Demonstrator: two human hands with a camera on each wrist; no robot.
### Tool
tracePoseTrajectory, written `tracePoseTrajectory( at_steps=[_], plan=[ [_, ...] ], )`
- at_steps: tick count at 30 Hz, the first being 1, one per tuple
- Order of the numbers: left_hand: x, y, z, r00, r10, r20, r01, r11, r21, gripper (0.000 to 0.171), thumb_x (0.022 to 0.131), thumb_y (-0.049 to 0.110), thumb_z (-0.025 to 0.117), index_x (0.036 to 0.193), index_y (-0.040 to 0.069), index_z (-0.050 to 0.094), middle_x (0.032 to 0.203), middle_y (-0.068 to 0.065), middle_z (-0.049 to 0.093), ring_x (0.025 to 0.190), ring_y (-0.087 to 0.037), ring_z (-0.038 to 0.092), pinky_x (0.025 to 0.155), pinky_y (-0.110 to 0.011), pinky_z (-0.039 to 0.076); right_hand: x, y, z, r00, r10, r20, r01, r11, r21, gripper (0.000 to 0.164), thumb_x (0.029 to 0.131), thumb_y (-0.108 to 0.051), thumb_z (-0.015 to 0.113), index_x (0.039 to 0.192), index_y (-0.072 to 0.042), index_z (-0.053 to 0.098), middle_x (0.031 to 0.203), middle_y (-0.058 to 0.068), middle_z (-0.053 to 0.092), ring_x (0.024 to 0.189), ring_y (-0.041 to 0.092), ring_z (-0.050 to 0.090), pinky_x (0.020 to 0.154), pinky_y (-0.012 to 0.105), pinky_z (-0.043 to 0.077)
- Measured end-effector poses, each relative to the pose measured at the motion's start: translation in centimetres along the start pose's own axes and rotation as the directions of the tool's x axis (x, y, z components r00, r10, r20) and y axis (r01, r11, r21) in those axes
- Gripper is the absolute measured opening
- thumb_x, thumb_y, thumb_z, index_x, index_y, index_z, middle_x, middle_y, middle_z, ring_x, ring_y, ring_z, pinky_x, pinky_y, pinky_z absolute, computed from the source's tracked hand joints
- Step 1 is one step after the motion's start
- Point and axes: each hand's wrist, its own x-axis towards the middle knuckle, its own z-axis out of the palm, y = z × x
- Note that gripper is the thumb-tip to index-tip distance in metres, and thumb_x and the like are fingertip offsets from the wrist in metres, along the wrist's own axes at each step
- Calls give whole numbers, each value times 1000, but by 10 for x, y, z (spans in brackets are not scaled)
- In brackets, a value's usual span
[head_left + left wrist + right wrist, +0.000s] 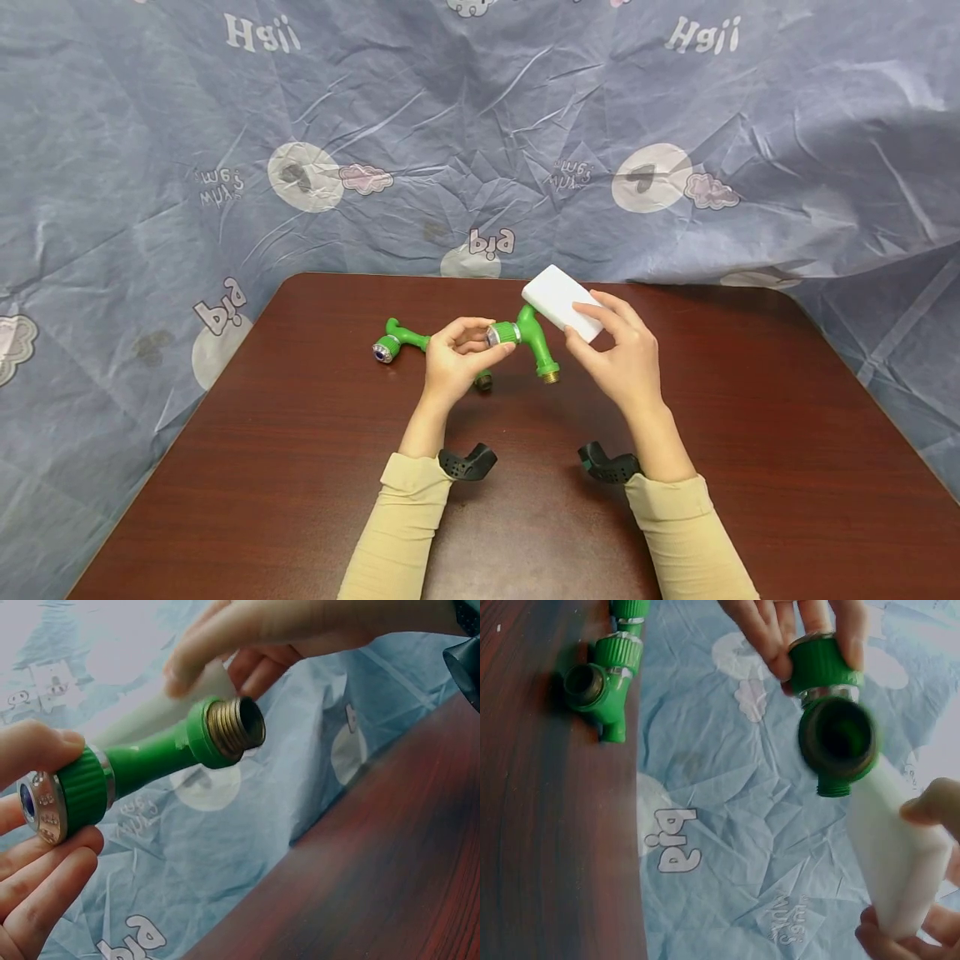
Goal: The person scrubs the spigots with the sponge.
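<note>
My left hand point(457, 354) pinches a green tap point(534, 337) by its ribbed knob, thumb on one side and fingers on the other. The tap is held above the table, its brass threaded end point(236, 726) pointing down in the head view. In my right hand point(622, 350) is a white sponge block point(562, 302), gripped between thumb and fingers. The sponge lies beside the tap's upper end; whether they touch I cannot tell. Behind my left hand, more green tap parts point(407, 336) lie on the table, partly hidden by that hand.
The dark reddish-brown table point(300, 467) has rounded far corners. A crumpled blue-grey printed cloth point(465, 125) hangs behind it. Black wrist mounts point(468, 462) sit at both wrists, below the hands.
</note>
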Motion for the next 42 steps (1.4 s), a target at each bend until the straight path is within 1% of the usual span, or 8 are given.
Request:
tracePoseTrajectory(
  at_steps=[4, 10, 16, 20, 25, 30, 35, 42],
  plan=[
    [0, -1, -1, 1000, -6, -24, 5, 1000, -13, 33, 69, -7, 77, 98, -12, 63, 85, -22, 66, 68, -18, 64, 62, -24, 53, 0, -7, 2, 996, -66, 58, 61, 995, 79, 27, 70, -13, 76, 97, -11, 73, 114, 7, 64, 102, 24, 60, 82, 24, 45],
    [1, 0, 0, 995, -25, -99, 20, 998, -52, 33, 68, -8, 78, 96, -14, 60, 82, -12, 66, 64, -13, 63, 60, -22, 52, -2, -12, 6, 982, -132, 136, 122, 990, 76, 27, 70, -15, 75, 97, -11, 73, 115, 8, 63, 104, 25, 59, 81, 36, 48],
    [1, 1, -1, 991, -31, -132, 23, 998, -64, 34, 68, -8, 77, 95, -14, 59, 82, -5, 66, 65, -13, 63, 61, -22, 53, -1, -1, 1, 1000, 9, 21, -7, 997, -79, 27, 70, -13, 75, 96, -8, 74, 112, 12, 64, 98, 29, 60, 76, 44, 48],
    [3, -5, -3, 988, -26, -153, 13, 996, -85, 34, 68, -10, 77, 95, -15, 58, 82, -3, 66, 65, -13, 63, 62, -22, 54, 1, -1, -2, 995, 57, -88, -60, 998, -36, 27, 69, -10, 75, 96, -9, 74, 111, 10, 65, 97, 28, 61, 76, 36, 47],
    [7, -25, -5, 986, -24, -166, 9, 996, -91, 36, 67, -7, 79, 96, -12, 59, 83, -3, 66, 65, -13, 64, 61, -22, 54, 3, -9, 0, 995, -92, -25, 94, 990, 105, 27, 69, -10, 75, 96, -9, 73, 114, 10, 64, 102, 26, 60, 84, 22, 44],
    [7, -29, -2, 980, 5, -197, -22, 996, -86, 35, 66, -4, 81, 93, -9, 60, 82, -6, 66, 65, -14, 65, 60, -24, 55, 1, -11, 3, 977, -183, 112, 169, 978, 121, 26, 70, -15, 74, 96, -12, 73, 115, 9, 63, 105, 25, 58, 86, 25, 44],
    [7, -31, -2, 976, -4, -217, -18, 995, -97, 37, 65, -4, 82, 94, -9, 60, 82, -5, 66, 66, -13, 65, 61, -24, 55, -1, -2, 2, 987, -121, 109, 118, 992, 34, 26, 69, -13, 76, 95, -10, 74, 113, 10, 64, 102, 26, 59, 80, 36, 47],
    [7, -24, -2, 975, -32, -219, 4, 992, -126, 38, 66, -10, 78, 97, -15, 57, 82, -4, 65, 67, -11, 65, 61, -22, 54, 0, 6, -2, 999, 39, -28, -41, 997, -67, 27, 69, -13, 77, 96, -10, 74, 112, 9, 65, 98, 27, 61, 75, 42, 48]
  ],
)
